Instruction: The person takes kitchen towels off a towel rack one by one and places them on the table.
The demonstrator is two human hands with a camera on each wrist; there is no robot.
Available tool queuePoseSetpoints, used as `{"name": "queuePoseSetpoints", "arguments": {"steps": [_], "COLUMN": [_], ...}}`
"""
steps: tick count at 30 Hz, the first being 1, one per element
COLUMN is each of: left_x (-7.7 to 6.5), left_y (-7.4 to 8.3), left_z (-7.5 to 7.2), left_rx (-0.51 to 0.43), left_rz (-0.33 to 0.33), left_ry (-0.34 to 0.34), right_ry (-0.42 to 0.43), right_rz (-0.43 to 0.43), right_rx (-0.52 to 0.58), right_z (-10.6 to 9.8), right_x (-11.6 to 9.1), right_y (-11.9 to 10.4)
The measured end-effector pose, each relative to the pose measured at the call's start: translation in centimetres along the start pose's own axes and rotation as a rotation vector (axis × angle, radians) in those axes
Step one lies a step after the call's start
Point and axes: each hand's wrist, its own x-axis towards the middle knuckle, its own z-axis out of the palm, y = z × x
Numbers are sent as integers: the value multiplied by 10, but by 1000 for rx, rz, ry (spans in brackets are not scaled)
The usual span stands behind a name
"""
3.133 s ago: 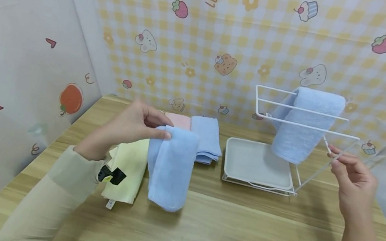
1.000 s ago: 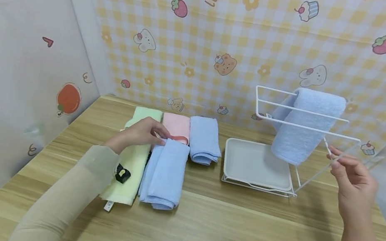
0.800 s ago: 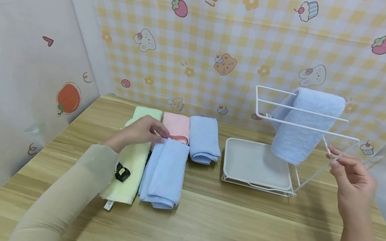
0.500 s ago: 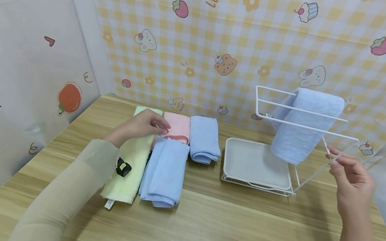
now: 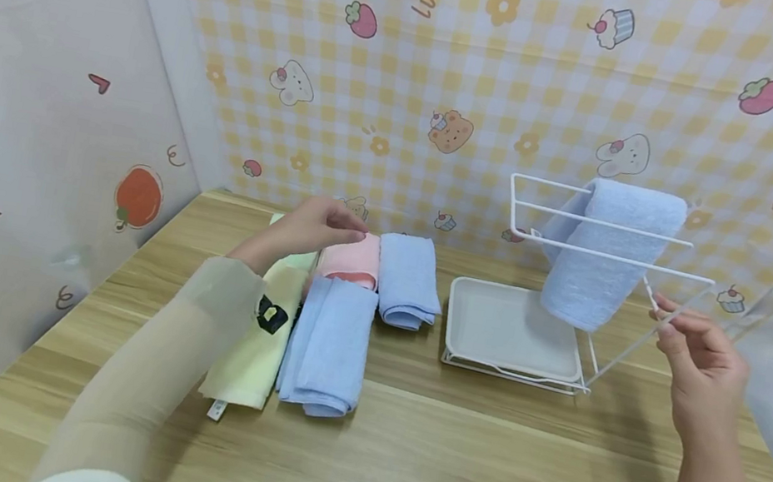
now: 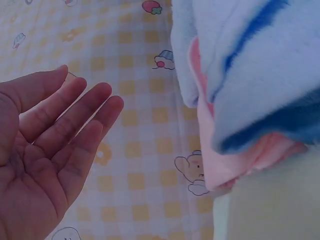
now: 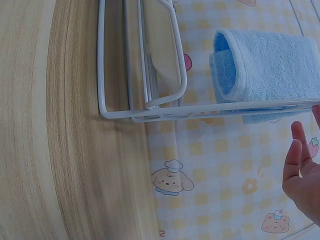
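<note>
My left hand hovers over the pink towel at the back of the table, holding nothing. In the left wrist view its fingers are slightly bent, apart from the folded towels. My right hand pinches the side wire of the white wire rack between thumb and fingers. Over the rack's top bars hangs a folded light-blue towel, also seen in the right wrist view. A second folded blue towel lies in front of the pink one, and a third blue towel lies to its right.
A pale yellow towel with a white tag lies at the left, with a green towel behind it, partly hidden by my left hand. A grey tray sits in the rack's base. The patterned backdrop stands behind the wooden table.
My left hand set the blue towel down in front of the pink one, let go, then rose and moved back over the pink towel. My right hand stays on the rack.
</note>
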Motion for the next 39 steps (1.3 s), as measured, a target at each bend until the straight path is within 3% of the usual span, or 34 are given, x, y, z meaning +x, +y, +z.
{"name": "queuePoseSetpoints", "arguments": {"steps": [15,28,34,39], "left_x": [42,64,81,91], "left_y": [61,108,132,157], "left_z": [0,2,12,22], "left_rx": [-134,-293,-305,-245], "left_rz": [123,242,298,319], "left_ry": [61,201,188,153], "right_ry": [-25,-24,-33,-31], "right_rz": [-43,-84,-88,-90], "right_rx": [21,-4,-4,3], "right_z": [0,-2,-2,-2], "right_x": [0,2,2,2], "right_y": [4,5,7,7]}}
